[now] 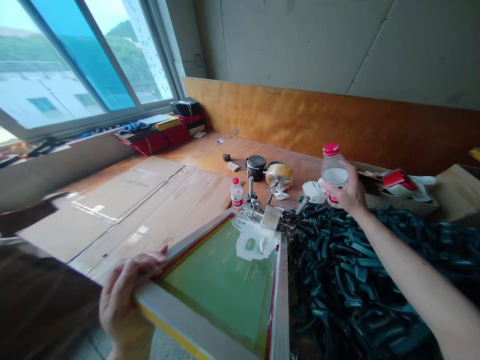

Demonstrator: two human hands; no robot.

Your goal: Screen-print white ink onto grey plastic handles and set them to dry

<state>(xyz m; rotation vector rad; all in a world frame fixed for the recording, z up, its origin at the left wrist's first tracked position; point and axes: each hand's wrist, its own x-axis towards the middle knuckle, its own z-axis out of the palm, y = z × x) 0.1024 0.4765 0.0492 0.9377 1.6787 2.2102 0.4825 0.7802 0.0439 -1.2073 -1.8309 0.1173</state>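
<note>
My left hand [129, 295] grips the near left corner of a screen printing frame [221, 280], which is tilted up toward me. Its green mesh carries a patch of white ink [249, 242] near the far end, where a metal hinge clamp [268, 220] holds the frame. Out to the right, my right hand [348, 190] is wrapped round a clear plastic bottle [332, 167] with a red cap, held upright above the bench. The bottle has pale contents. Beyond the clamp stands a smaller red-capped bottle [237, 193].
Many dark plastic parts [348, 280] are heaped at the right. Flattened cardboard [138, 210] covers the bench at left. Behind the clamp stand a black tub [256, 167] and a roll of tape [279, 176]. An open carton [397, 195] sits at the back right.
</note>
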